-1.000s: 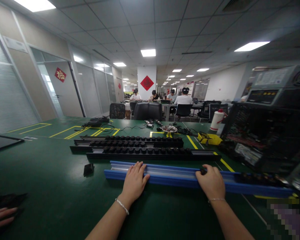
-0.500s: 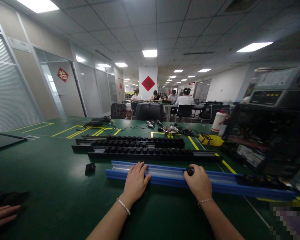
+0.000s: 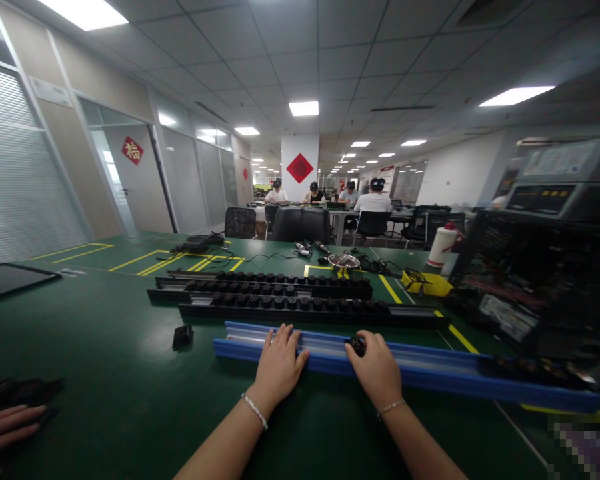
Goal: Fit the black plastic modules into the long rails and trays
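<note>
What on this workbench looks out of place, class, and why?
The small black blocky part lies alone on the green tabletop, left of the long blue channel rail, whereas other dark parts sit in black rails. Nothing looks spilled.

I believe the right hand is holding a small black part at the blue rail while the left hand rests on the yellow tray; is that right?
Not quite: the head view shows the left hand resting on the blue rail, not the yellow tray. The right hand does hold a small black part there.
</note>
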`<state>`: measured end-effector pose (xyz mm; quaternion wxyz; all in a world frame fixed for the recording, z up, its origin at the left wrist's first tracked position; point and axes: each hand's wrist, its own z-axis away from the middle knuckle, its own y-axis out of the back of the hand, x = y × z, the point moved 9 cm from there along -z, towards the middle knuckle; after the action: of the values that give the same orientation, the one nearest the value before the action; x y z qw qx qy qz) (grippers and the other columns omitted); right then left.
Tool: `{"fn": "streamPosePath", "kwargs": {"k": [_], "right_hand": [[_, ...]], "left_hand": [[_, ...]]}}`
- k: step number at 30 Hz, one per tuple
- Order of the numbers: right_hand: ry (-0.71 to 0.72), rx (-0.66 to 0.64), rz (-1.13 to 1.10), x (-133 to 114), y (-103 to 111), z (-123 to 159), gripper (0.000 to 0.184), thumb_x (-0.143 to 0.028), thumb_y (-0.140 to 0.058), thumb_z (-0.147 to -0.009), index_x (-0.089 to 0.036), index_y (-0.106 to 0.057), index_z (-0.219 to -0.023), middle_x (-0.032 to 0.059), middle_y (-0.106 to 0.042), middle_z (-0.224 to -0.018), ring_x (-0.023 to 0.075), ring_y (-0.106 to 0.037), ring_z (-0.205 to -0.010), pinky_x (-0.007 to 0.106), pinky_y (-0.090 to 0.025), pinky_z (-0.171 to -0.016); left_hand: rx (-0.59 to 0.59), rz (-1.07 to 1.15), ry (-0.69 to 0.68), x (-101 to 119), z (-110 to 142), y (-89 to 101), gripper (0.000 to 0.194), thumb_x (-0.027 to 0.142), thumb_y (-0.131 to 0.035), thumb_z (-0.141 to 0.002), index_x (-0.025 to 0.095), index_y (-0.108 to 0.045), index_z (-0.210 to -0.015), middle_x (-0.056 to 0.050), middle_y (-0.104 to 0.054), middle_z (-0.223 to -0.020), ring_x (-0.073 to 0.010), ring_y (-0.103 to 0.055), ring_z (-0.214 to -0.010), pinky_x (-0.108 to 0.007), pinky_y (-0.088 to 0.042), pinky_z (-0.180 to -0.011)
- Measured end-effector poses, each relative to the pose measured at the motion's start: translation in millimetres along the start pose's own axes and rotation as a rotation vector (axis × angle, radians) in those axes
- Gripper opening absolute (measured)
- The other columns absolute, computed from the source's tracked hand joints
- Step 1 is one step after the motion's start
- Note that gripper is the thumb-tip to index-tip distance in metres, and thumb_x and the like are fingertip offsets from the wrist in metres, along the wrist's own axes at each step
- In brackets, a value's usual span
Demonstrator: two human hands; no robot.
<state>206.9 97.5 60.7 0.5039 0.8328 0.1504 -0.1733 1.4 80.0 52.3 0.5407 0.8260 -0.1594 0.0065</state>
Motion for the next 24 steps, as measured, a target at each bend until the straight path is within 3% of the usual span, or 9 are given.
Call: {"fn": "streamPosePath", "kwargs": {"k": [6, 13, 17, 24], "right_hand": [[0.033, -0.009, -0.136, -7, -1, 3, 0.031, -0.042, -0.046, -0.08, -0.019, -0.057, -0.098, 0.0059, -0.062, -0.094, 0.0192, -0.057, -0.089, 0.029, -0.042, -0.075], [0.133, -0.046, -0.251, -12, -7, 6, 0.032, -0.035, -0.036, -0.085, -0.018, -0.058, -0.101, 0.0062, -0.065, -0.096, 0.017, -0.059, -0.087, 0.03, -0.043, -0.08], [0.176, -0.035, -0.216, -10, -6, 5, 0.034, -0.034, -0.032, -0.088, -0.018, -0.058, -0.102, 0.0066, -0.065, -0.1, 0.0174, -0.058, -0.092, 0.03, -0.042, -0.083], [0.189, 0.058, 0.013, 2, 6, 1, 0.033, -0.03, -0.036, -0.086, -0.014, -0.061, -0.102, 0.0094, -0.065, -0.101, 0.021, -0.054, -0.098, 0.034, -0.037, -0.09]], "left_hand": [[-0.095, 0.125, -0.068, 33, -14, -12.5, 0.044, 0.044, -0.037, -0.088, 0.018, -0.048, -0.123, -0.01, -0.05, -0.131, -0.0236, -0.039, -0.126, -0.043, -0.028, -0.107], [-0.147, 0.271, -0.004, 57, -33, -23.1, 0.039, 0.044, -0.056, -0.078, 0.025, -0.056, -0.112, -0.004, -0.059, -0.119, -0.0234, -0.044, -0.121, -0.046, -0.026, -0.106], [-0.177, 0.318, 0.047, 58, -41, -24.8, 0.031, 0.043, -0.061, -0.074, 0.027, -0.062, -0.101, -0.002, -0.064, -0.109, -0.0224, -0.051, -0.111, -0.046, -0.026, -0.104], [-0.242, 0.362, 0.065, 48, -46, -28.3, 0.032, 0.041, -0.061, -0.074, 0.026, -0.061, -0.102, -0.001, -0.065, -0.109, -0.0211, -0.053, -0.108, -0.044, -0.023, -0.104]]}}
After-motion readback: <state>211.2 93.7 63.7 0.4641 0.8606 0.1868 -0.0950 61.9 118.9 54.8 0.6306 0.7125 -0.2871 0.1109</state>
